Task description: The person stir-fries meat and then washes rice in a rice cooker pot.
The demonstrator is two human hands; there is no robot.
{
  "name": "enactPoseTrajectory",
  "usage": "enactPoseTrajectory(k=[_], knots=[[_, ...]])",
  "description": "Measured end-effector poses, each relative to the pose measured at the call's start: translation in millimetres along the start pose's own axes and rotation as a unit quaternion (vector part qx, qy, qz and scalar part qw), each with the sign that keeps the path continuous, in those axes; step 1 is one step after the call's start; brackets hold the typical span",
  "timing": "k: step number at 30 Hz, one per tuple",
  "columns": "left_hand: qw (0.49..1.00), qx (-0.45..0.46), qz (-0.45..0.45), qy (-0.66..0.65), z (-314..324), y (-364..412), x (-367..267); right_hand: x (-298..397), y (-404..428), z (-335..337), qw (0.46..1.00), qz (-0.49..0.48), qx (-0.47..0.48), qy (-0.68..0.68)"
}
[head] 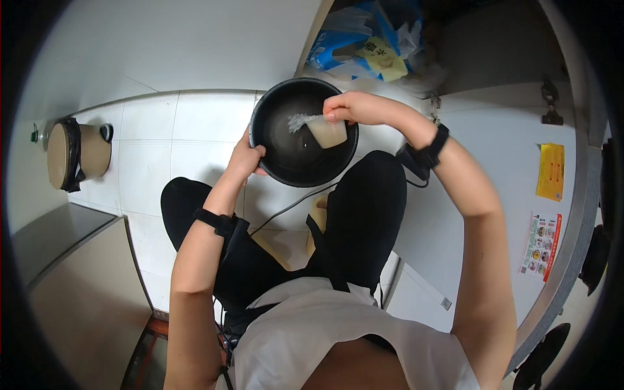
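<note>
A round black pot or bowl (287, 161) is tilted in front of me above the white tiled floor. My left hand (248, 158) grips its left rim, thumb on the inside and fingers beneath. Over the right side of the bowl, my right hand (343, 109) holds a small translucent plastic cup (331, 134) by its edge. White grains like rice (299, 122) fall from the cup's left side into the bowl. Part of the bowl's right rim is hidden behind the cup and my right hand.
An open cabinet beyond the bowl holds plastic bags (341, 44). Its white door (473, 165) stands at the right, bearing stickers. A brown bin (95, 151) with a black bag round it is at the left, near a grey-topped cabinet (63, 234). A black cable (287, 208) runs below the bowl.
</note>
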State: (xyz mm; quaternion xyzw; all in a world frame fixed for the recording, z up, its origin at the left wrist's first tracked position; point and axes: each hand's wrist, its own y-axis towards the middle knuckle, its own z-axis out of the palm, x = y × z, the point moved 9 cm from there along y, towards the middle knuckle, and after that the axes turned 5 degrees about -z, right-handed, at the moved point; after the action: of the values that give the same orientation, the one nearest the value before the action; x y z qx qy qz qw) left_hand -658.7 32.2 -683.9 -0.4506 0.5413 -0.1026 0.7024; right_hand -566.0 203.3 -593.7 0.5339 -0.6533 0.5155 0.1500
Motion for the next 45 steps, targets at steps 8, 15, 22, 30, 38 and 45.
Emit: enactPoseTrajectory(k=[8,15,22,30,38,45], knots=[[1.0,-0.01,-0.001,-0.029,-13.1,-8.4,6.8,-15.1,36.9,40.8,0.93,0.118,0.139,0.319],[0.999,-0.034,0.005,-0.032,-23.2,-6.3,15.5,-19.0,51.0,58.1,0.981,0.039,0.151,0.114],[0.999,-0.037,0.002,-0.04,-31.0,-8.1,22.0,57.0,-13.4,-0.9,0.969,-0.102,-0.059,-0.216],[0.999,-0.014,-0.015,-0.041,-27.9,-15.7,6.7,13.8,-76.3,-128.7,0.938,0.158,-0.264,-0.157],[0.999,-0.029,0.028,-0.032,-23.8,-25.4,-10.4,-70.1,35.6,-168.3,0.89,0.106,-0.232,-0.378],[0.997,-0.057,-0.009,-0.041,-30.9,-34.7,0.2,-130.2,31.3,-171.9,0.842,0.177,-0.493,-0.129]])
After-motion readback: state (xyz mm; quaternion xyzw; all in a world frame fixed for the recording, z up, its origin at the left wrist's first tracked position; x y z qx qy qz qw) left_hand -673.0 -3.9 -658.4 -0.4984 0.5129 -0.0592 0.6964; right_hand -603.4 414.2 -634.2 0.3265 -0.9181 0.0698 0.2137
